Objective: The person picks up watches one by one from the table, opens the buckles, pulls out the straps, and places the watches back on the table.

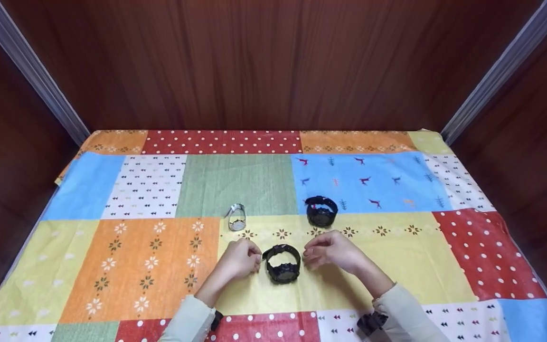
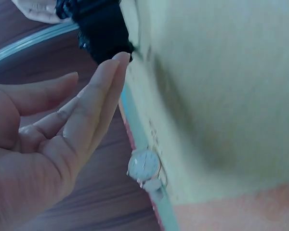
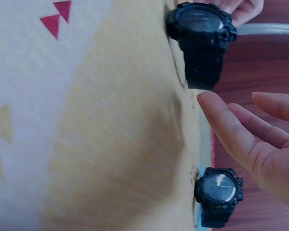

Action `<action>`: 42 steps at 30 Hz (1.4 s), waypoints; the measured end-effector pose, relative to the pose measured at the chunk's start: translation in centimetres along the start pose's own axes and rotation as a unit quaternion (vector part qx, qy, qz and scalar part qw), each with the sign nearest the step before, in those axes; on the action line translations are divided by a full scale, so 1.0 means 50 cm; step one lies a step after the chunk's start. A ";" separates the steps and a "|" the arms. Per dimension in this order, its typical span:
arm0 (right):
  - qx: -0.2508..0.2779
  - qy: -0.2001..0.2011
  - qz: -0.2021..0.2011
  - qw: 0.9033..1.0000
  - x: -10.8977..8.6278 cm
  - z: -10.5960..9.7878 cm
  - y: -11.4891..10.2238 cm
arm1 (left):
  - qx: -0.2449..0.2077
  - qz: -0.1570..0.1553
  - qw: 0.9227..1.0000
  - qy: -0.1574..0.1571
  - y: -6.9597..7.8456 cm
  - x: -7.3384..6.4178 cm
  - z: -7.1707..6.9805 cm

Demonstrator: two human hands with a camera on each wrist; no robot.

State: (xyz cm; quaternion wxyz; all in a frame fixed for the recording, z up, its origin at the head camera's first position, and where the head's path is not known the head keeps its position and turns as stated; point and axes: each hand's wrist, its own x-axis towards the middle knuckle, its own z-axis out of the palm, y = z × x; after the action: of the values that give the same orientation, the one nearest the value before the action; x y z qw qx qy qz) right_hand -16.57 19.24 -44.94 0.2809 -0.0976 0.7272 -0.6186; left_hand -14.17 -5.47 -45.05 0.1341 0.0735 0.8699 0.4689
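A black wristwatch (image 1: pixel 285 273) stands on the yellow patch of the cloth, its strap looped and its dial towards me. Just left of it is my left hand (image 1: pixel 239 259); in the left wrist view its fairly straight fingertips (image 2: pixel 121 57) come right up to the strap, and contact is hard to make out. On the other side my right hand (image 1: pixel 334 251) has its fingers loosely extended by the strap, apparently holding nothing. Farther back lie a second black wristwatch (image 1: pixel 322 217) on the right and a silver wristwatch (image 1: pixel 238 225) on the left.
A patchwork-patterned cloth (image 1: pixel 150 270) covers the table. Brown wood-grain panels (image 1: pixel 254 66) rise behind it and at both sides, with metal strips (image 1: pixel 41 76) at the corners. Each wrist carries a black strapped device (image 1: pixel 372 323).
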 end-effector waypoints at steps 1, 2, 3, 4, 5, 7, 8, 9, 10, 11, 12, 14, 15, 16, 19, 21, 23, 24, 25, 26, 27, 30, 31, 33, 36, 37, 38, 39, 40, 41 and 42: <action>0.011 0.000 0.004 1.000 0.001 0.002 0.001 | -0.008 -0.005 1.000 0.000 0.000 0.001 0.005; 0.018 0.002 0.008 1.000 0.002 0.005 0.001 | -0.014 -0.010 1.000 0.001 0.000 0.002 0.009; 0.023 0.003 0.011 1.000 0.003 0.007 0.002 | -0.019 -0.016 1.000 0.002 0.000 0.004 0.013; 0.027 0.003 0.013 1.000 0.003 0.009 0.002 | -0.022 -0.021 1.000 0.002 0.000 0.005 0.017; 0.031 0.002 0.016 0.999 0.004 0.011 0.004 | -0.024 -0.025 0.999 0.003 0.001 0.005 0.020; 0.036 0.001 0.020 0.999 0.006 0.014 0.006 | -0.026 -0.029 0.999 0.005 0.001 0.006 0.025; 0.036 0.001 0.022 0.999 0.007 0.015 0.007 | -0.027 -0.030 0.999 0.005 0.001 0.006 0.027; 0.036 0.000 0.024 0.999 0.007 0.015 0.009 | -0.031 -0.032 0.999 0.005 0.001 0.006 0.029; 0.036 -0.001 0.025 0.999 0.008 0.016 0.010 | -0.032 -0.032 0.999 0.005 0.001 0.006 0.030; 0.036 -0.001 0.026 0.999 0.008 0.017 0.011 | -0.035 -0.032 0.999 0.006 0.001 0.006 0.032; 0.036 -0.002 0.027 0.999 0.008 0.019 0.010 | -0.035 -0.030 0.999 0.007 0.000 0.006 0.033; 0.038 -0.003 0.027 0.999 0.008 0.021 0.009 | -0.033 -0.028 0.999 0.011 0.000 0.005 0.035; 0.040 -0.004 0.027 0.999 0.008 0.022 0.009 | -0.034 -0.029 0.999 0.014 0.001 0.005 0.035; 0.042 -0.006 0.027 0.999 0.007 0.022 0.009 | -0.033 -0.029 0.999 0.016 0.001 0.004 0.036; 0.051 -0.009 0.027 0.998 0.007 0.024 0.009 | -0.035 -0.033 0.999 0.021 0.003 0.004 0.038; 0.059 -0.009 0.027 0.998 0.007 0.024 0.011 | -0.038 -0.037 0.998 0.022 0.003 0.004 0.038; 0.070 -0.007 0.026 0.997 0.007 0.025 0.012 | -0.040 -0.041 0.998 0.023 0.004 0.006 0.038; 0.076 -0.005 0.025 0.997 0.007 0.026 0.012 | -0.040 -0.041 0.998 0.024 0.004 0.006 0.038; 0.083 -0.004 0.022 0.996 0.007 0.026 0.013 | -0.040 -0.041 0.998 0.026 0.004 0.007 0.037; 0.088 -0.002 0.020 0.996 0.007 0.027 0.014 | -0.037 -0.037 0.998 0.030 0.004 0.008 0.037; 0.095 -0.001 0.017 0.995 0.006 0.027 0.014 | -0.035 -0.036 0.998 0.033 0.004 0.009 0.036; 0.106 0.009 0.006 0.994 0.005 0.029 0.010 | -0.036 -0.030 0.998 0.045 0.006 0.012 0.033; 0.109 0.014 0.002 0.994 0.004 0.029 0.008 | -0.039 -0.030 0.998 0.048 0.008 0.013 0.031; 0.110 0.024 -0.003 0.994 0.003 0.029 0.001 | -0.048 -0.031 0.997 0.054 0.011 0.015 0.028; 0.109 0.030 -0.004 0.994 0.001 0.027 -0.014 | -0.069 -0.029 0.995 0.061 0.018 0.018 0.018; 0.108 0.033 -0.007 0.994 0.001 0.026 -0.021 | -0.081 -0.027 0.994 0.062 0.023 0.018 0.014; 0.110 0.035 -0.009 0.993 0.000 0.024 -0.027 | -0.093 -0.027 0.993 0.063 0.026 0.019 0.009; 0.110 0.036 -0.011 0.993 0.000 0.022 -0.034 | -0.102 -0.025 0.992 0.064 0.030 0.020 0.004; 0.112 0.037 -0.014 0.993 0.000 0.019 -0.042 | -0.114 -0.023 0.991 0.064 0.034 0.021 -0.002; 0.113 0.038 -0.018 0.993 0.001 0.017 -0.049 | -0.123 -0.023 0.990 0.064 0.039 0.023 -0.007; 0.114 0.040 -0.024 0.992 0.001 0.014 -0.056 | -0.134 -0.024 0.989 0.063 0.044 0.025 -0.012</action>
State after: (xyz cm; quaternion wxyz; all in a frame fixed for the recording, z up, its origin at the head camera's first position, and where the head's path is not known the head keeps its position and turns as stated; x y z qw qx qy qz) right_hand -16.84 18.03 -42.35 0.2465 -0.0575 0.6603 -0.7071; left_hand -15.53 -4.42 -43.11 0.0989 0.0041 0.8074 0.5816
